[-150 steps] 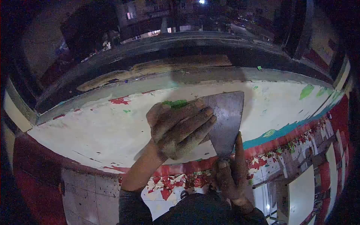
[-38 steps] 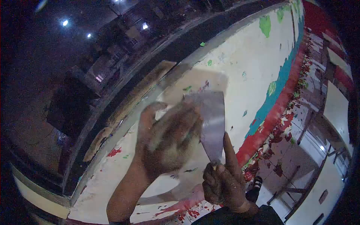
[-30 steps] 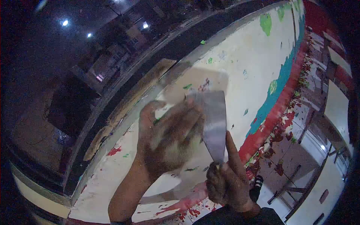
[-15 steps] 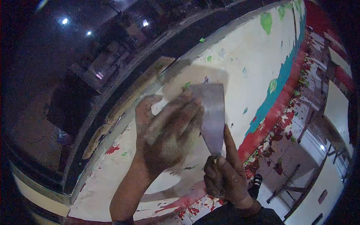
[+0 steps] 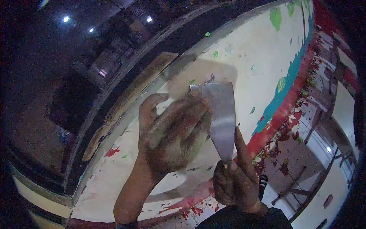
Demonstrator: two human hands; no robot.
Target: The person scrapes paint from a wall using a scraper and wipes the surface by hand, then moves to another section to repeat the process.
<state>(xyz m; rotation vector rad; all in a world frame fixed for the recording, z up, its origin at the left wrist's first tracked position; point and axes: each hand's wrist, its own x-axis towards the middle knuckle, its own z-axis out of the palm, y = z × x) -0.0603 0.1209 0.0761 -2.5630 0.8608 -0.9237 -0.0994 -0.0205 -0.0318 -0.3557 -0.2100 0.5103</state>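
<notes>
My right hand (image 5: pixel 236 183) is closed round the handle of a paint scraper (image 5: pixel 221 114), index finger stretched along the right side of the blade. The wide metal blade points up and lies against a white painted wall (image 5: pixel 263 72). My left hand (image 5: pixel 173 131) is dusty, its fingers stretched out and their tips at the blade's left edge, the thumb held apart. Just beyond the blade's top edge are small specks of green and dark paint. Patches of green, teal and red paint (image 5: pixel 282 91) mark the wall, whose lower band is red.
Red and green paint flakes (image 5: pixel 284 133) litter the tiled floor (image 5: pixel 280 158) along the wall's foot. A long pale table or bench (image 5: pixel 324 198) stands at the right. Along the wall's top runs a dark ledge (image 5: pixel 114 84) with a worn brown strip; lights shine in the darkness beyond.
Both hands and the scraper appear slightly further right in view, with the blade turned a little. The camera view has also shifted slightly. The grip on the scraper is unchanged.
</notes>
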